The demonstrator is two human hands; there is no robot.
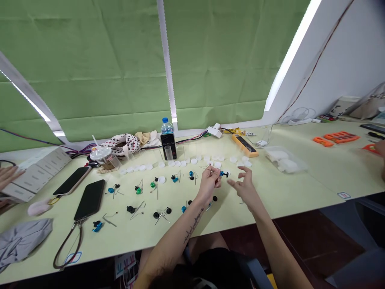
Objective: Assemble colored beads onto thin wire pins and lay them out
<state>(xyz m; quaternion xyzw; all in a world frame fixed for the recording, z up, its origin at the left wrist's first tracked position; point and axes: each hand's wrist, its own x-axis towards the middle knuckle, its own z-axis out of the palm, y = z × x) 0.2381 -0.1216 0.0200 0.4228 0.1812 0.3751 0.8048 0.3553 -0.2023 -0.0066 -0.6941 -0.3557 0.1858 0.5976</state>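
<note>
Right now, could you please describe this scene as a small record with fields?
Holding: left hand pinches a small blue-and-black part
Free: right hand, fingers spread, nothing visibly held
Middle: white round caps in a rough row; thin metal pieces in small groups
Back: upright smartphone before water bottle; yellow-and-black handheld instrument
Left side: two dark-screened phones; another person's hand at white boxes

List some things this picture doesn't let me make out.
In the head view:
Small blue-and-black part: one end hidden by the bare left hand.
Clear plastic bottle with blue cap: lower part hidden behind the black rectangular phone.
Crumpled grey cloth: cut off by the left edge.
White, blue-bordered table label: print too small to read.
</note>
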